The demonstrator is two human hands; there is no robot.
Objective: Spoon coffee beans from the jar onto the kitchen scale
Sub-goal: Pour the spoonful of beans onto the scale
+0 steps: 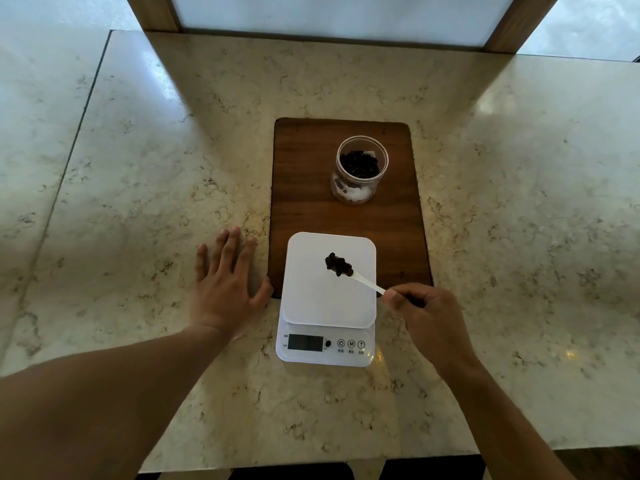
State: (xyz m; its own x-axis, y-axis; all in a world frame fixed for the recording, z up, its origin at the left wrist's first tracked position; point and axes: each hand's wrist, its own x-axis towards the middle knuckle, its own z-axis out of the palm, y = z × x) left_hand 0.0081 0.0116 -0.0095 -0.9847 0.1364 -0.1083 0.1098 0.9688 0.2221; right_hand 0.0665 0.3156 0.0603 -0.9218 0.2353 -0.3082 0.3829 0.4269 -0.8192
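A white kitchen scale [311, 299] stands partly on a wooden board [304, 188]. An open clear jar [360, 169] with dark coffee beans inside stands at the board's far right. My right hand [429, 320] pinches the handle of a white plastic spoon [369, 283]. The spoon's bowl carries a heap of coffee beans [338, 265] over the scale's platform. Whether the bowl touches the platform I cannot tell. My left hand [227, 282] lies flat on the counter with fingers spread, its thumb beside the board's near left corner.
The marble counter [138, 168] spreads wide to the left and right, with a seam at the far left. A wood-framed frosted panel [329, 15] rises along the back edge. The scale's display [305, 342] and buttons face me.
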